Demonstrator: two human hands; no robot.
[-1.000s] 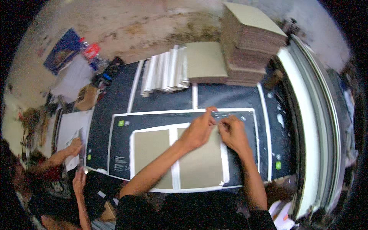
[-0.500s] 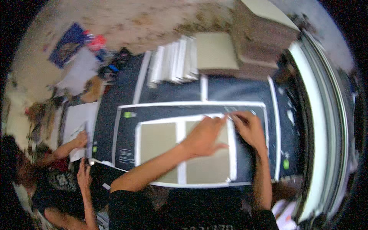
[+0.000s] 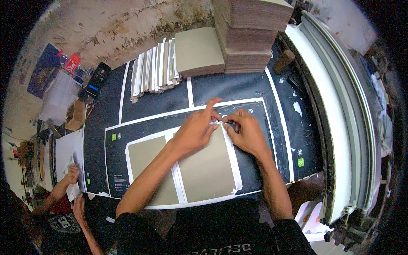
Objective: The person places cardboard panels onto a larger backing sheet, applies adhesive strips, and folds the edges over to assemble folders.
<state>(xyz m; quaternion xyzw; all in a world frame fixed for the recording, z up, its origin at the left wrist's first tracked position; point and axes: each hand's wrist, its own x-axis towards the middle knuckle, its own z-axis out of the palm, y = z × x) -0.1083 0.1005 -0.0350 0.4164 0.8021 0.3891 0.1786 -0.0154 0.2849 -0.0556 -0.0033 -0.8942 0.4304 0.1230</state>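
Note:
In front of me lie two grey-brown boards side by side on a white paper sheet, whose rim shows around them and in the strip between. My left hand reaches across the boards to the far right corner of the sheet. Its thumb and a bent finger pinch the white edge, while another finger sticks out. From the other side, my right hand pinches the same corner, thumb and fingertips together. The fingertips nearly meet, and the bit of paper between them is mostly hidden.
A dark tabletop with white lines lies beneath. Behind are a bundle of white-edged strips and tall board stacks. Long pale rollers bound the right side. At the left, a co-worker's hands hold white paper.
My view has shifted, so the table sits farther left and looks sharper. My left thumb, stretched away before, has closed in to the sheet's corner; my right hand stays there, fingers pinched.

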